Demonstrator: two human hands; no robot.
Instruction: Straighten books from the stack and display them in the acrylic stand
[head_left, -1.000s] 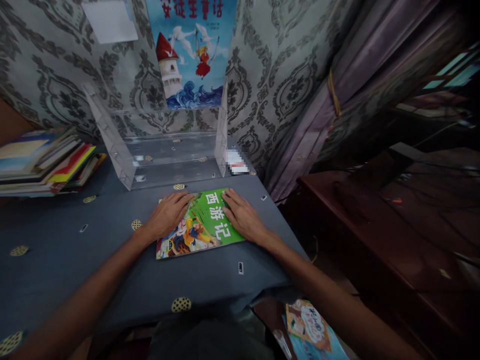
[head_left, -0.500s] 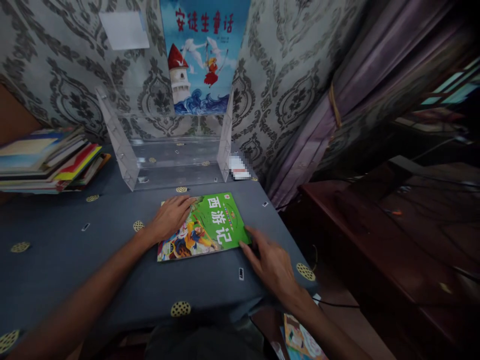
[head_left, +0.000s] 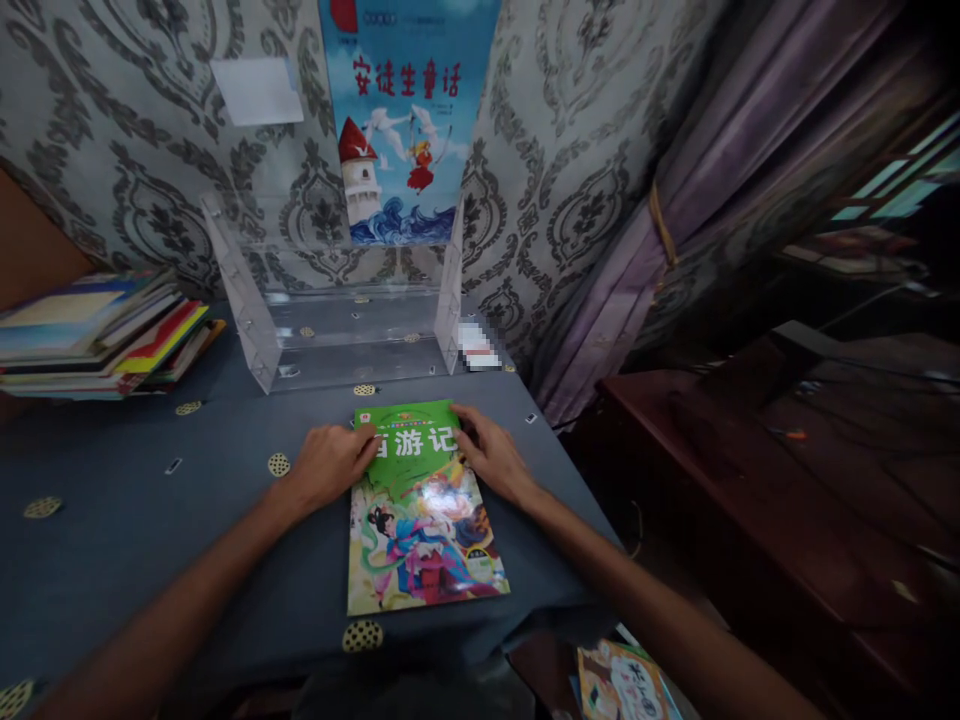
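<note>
Gripping the glossy, green-topped paper book (head_left: 424, 535) by its left and right edges, left hand (head_left: 330, 465) and right hand (head_left: 495, 457), fingers closed, should press evenly.

Arms (head_left: 217, 558) fwd, wide apart; L grip (head_left: 330, 465) & R grip (head_left: 496, 458) approx. level, thumbs (head_left: 366, 432) inward

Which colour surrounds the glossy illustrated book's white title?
Green, on the glossy illustrated book; best in head view.
</note>
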